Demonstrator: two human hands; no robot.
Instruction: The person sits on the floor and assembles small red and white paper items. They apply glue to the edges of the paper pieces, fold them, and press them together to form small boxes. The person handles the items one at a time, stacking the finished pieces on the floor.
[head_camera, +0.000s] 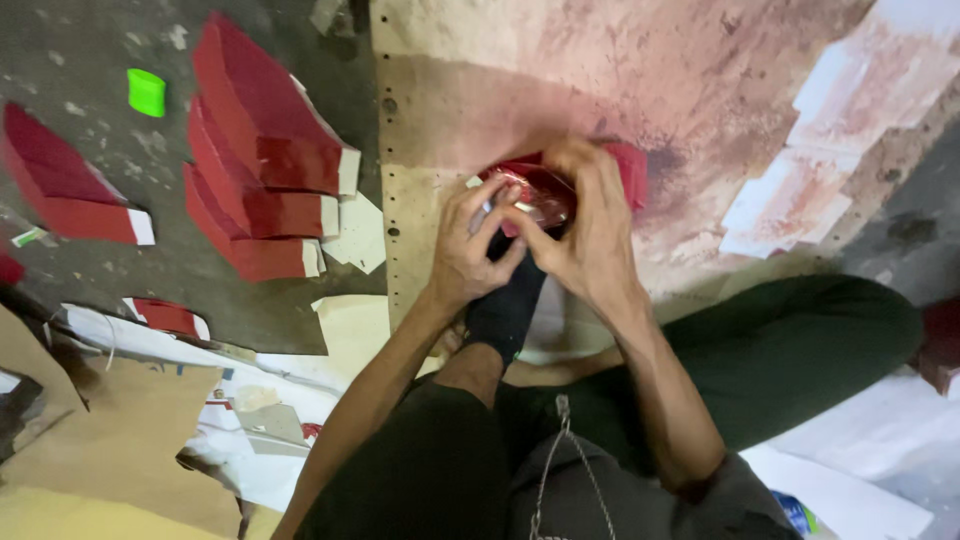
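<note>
While both hands pinch it | left hand (468, 250), right hand (585, 235) grip glossy red card piece (540, 190) | stained board (480, 90)

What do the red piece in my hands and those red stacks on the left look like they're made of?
The red piece between the left hand and right hand looks like glossy foil or coated paper: it crinkles and shows bright glints. The red stacks look like stiff card or paperboard with a smooth red facing, since their edges are straight and their ends bare white.
</note>
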